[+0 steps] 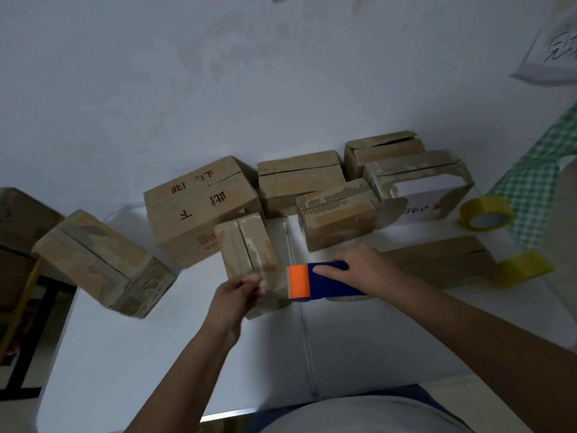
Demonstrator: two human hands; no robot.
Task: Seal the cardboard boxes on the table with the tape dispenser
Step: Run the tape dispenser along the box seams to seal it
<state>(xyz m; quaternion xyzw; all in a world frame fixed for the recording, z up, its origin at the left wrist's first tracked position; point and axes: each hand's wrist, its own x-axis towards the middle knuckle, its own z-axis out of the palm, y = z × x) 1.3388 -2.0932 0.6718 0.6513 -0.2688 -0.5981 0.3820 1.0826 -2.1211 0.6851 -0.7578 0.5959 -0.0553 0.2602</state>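
The tape dispenser (318, 280), blue-bodied with an orange front roller, is positioned above the white table (156, 354), just right of a small cardboard box (249, 264). The orange end touches or nearly touches the near right edge of that box. The right hand (356, 267) grips the dispenser from above, fingers curled over the blue body with the index finger laid along its top.

The small box stands near the middle of the table, its long axis running away from the person, with a seam line along its top face. The left hand (240, 292) holds the near end of this box, thumb and fingers pinching at the box's near top edge; whether a tape end lies between the fingers cannot be determined.

Behind the small box, a large printed box (199, 207) rests against the wall side of the table. To its right stand several more boxes: a medium box (299, 179), a worn box (337, 214) in front of it, a rear box (384, 148) and an open-sided box (421, 182) with a white interior. A flattened box (443, 260) lies at the right. A tilted box (103, 260) overhangs the table's left edge.

Two yellow tape rolls (487, 214) (524, 267) sit at the far right, near a green checked cloth (543, 170).
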